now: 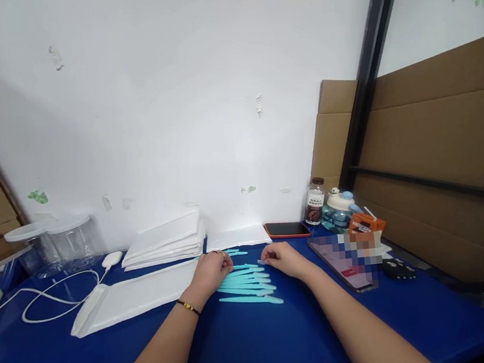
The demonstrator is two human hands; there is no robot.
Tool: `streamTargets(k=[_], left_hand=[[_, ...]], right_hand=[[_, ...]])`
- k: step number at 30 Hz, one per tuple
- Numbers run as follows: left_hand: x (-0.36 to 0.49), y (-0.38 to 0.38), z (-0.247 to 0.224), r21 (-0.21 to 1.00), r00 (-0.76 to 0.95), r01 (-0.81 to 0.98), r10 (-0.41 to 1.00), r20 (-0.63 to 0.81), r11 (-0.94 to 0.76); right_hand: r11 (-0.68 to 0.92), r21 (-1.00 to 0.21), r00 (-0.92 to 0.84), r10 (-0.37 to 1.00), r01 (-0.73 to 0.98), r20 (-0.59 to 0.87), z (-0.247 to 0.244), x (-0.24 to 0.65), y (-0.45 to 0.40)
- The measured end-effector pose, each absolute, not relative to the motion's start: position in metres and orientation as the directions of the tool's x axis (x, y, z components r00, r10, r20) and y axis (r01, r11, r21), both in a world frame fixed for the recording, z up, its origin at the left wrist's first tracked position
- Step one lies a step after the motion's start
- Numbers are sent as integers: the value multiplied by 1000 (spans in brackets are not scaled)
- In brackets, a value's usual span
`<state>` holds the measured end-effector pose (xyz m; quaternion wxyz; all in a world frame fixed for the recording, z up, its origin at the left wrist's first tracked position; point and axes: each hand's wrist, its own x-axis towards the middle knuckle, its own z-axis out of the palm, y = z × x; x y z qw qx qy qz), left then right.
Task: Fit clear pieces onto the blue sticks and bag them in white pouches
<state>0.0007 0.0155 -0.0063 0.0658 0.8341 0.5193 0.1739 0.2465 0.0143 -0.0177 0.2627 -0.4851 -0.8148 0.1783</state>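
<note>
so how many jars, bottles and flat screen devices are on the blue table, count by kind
clear plastic jars with white lids: 2
bottles, one brown-capped with dark label, one see-through pale blue plastic: 2
flat rectangular screen devices: 2
total: 6

I get a bright view, the white wall (199,94) softly shaded at left, faint sheen on the blue table (249,346), stretched edges, blocky pixels over the phone (333,261).
</note>
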Motion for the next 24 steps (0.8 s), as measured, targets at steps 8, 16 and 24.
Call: streamTargets(k=[8, 16, 24], left_hand=[[2, 15, -6, 291, 406, 836, 881, 242, -465], [10, 9, -5, 313, 467, 799, 858, 215, -514], [-7, 18, -13, 137, 344, 908, 890, 298, -397]], right_hand=[[445, -598, -397, 891, 667, 221, -16, 242, 12], [497, -624, -457, 857, 604, 240, -15, 236, 10], [336, -496, -138, 909, 801, 392, -8, 279, 23]])
